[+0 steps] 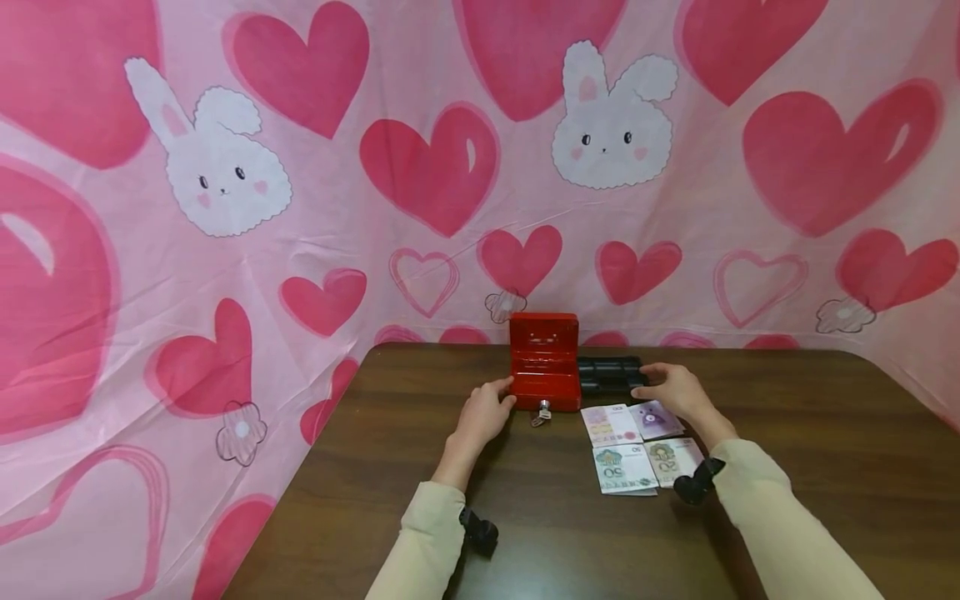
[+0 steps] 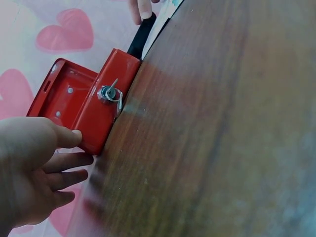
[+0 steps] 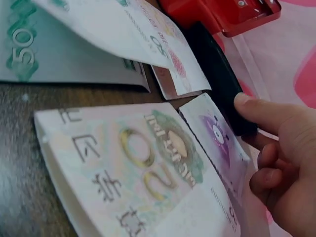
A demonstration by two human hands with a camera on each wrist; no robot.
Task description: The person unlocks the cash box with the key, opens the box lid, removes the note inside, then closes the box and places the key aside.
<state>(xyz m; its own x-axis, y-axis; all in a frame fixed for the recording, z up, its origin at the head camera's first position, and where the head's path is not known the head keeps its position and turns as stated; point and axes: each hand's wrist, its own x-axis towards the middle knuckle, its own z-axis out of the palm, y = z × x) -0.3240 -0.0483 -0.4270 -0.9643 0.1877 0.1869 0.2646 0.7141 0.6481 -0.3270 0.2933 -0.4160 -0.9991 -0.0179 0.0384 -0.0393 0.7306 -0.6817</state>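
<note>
The red cash box [image 1: 545,392] stands with its lid raised, and a key ring with keys [image 1: 541,414] hangs at its front lock. My left hand [image 1: 483,414] is at the box's left side; in the left wrist view its thumb touches the box's edge and the other fingers stretch out loosely. To the right of the box lies a black compartment tray [image 1: 609,368]. My right hand [image 1: 678,390] pinches the tray's right end between thumb and fingers, as the right wrist view shows, with the remaining fingers curled.
Folded banknotes lie in front of the tray: a pink 100 note [image 1: 609,425], a purple note [image 1: 656,418], a green 50 note [image 1: 624,468] and a brownish 20 note [image 1: 673,461]. A pink heart-and-rabbit cloth [image 1: 420,208] hangs behind the brown wooden table [image 1: 360,500].
</note>
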